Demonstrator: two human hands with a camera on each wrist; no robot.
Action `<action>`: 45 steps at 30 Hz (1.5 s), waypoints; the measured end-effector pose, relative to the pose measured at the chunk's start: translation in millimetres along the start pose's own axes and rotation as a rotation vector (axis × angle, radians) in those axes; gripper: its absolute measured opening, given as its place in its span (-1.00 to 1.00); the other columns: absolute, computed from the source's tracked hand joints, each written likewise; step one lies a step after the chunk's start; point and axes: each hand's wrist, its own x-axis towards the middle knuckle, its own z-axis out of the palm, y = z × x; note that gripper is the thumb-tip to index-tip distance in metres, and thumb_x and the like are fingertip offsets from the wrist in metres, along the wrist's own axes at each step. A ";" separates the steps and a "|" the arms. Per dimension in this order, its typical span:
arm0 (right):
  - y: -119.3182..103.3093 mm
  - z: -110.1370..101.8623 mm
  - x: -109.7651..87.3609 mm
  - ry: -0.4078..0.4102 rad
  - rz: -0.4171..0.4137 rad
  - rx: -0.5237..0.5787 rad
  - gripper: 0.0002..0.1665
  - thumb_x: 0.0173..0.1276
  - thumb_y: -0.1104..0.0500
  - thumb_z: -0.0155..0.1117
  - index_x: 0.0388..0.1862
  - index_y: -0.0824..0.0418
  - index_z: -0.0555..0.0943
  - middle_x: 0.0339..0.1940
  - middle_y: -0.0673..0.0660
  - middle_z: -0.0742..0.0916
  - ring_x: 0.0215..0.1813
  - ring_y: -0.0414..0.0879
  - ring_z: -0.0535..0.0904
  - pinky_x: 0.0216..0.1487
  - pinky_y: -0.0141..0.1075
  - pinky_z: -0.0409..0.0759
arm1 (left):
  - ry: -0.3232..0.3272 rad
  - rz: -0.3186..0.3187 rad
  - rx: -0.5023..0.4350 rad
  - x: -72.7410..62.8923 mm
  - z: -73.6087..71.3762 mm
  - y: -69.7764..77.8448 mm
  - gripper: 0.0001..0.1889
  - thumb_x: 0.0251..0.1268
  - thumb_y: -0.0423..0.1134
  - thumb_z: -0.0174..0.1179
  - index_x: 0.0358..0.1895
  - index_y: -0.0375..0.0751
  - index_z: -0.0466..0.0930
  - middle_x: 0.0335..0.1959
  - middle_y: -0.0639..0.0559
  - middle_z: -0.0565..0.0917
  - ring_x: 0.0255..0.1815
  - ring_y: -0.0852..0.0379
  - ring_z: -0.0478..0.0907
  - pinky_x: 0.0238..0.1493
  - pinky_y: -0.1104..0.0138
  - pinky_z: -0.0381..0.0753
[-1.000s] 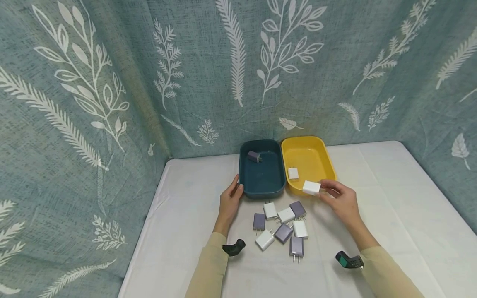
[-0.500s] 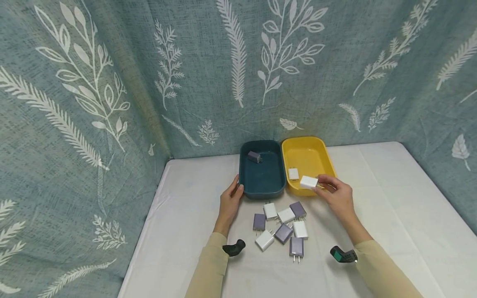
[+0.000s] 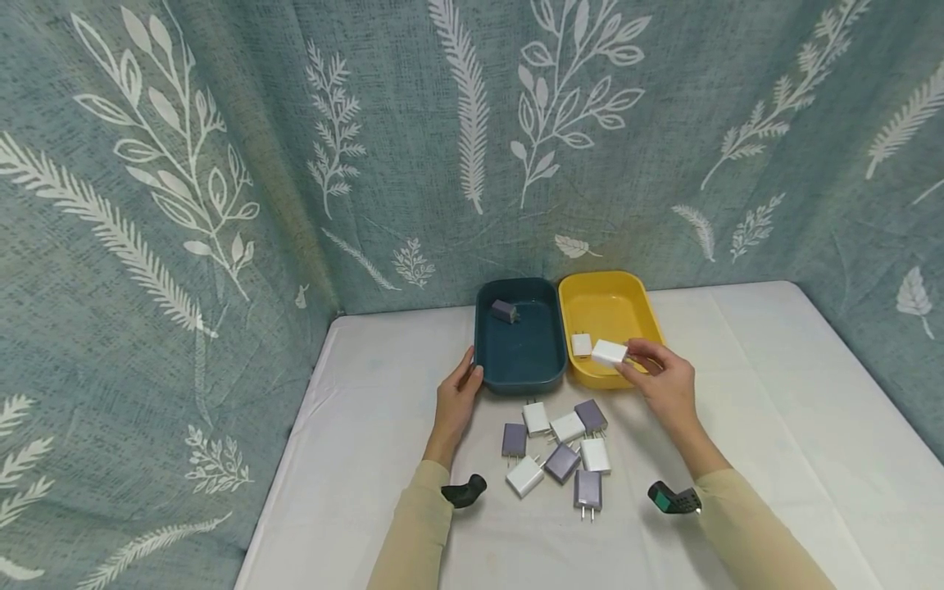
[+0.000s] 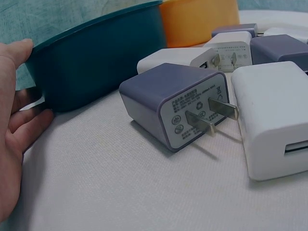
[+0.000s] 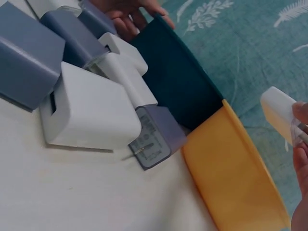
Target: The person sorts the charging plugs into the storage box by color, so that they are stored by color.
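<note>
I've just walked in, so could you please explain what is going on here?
A person's right hand pinches a white wall charger above the yellow tray; the left hand touches the teal tray. One white charger is in the yellow tray, one purple charger in the teal one. Four white chargers and four purple chargers lie on the table.

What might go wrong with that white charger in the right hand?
The right hand pinches the white charger at its prong end, so it might slip. If it drops into the yellow tray, it could knock the other charger lying there.
</note>
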 end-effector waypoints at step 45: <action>2.9 -1.4 -6.4 -0.008 -0.072 0.072 -0.55 0.10 0.42 0.46 0.01 0.49 0.60 -0.06 0.23 0.72 -0.10 -0.30 0.67 0.02 -0.49 0.65 | -0.012 0.021 0.001 -1.6 -1.7 4.9 -0.49 0.48 -0.03 0.05 0.45 0.08 0.30 0.46 0.06 0.34 0.44 0.05 0.35 0.43 0.17 0.37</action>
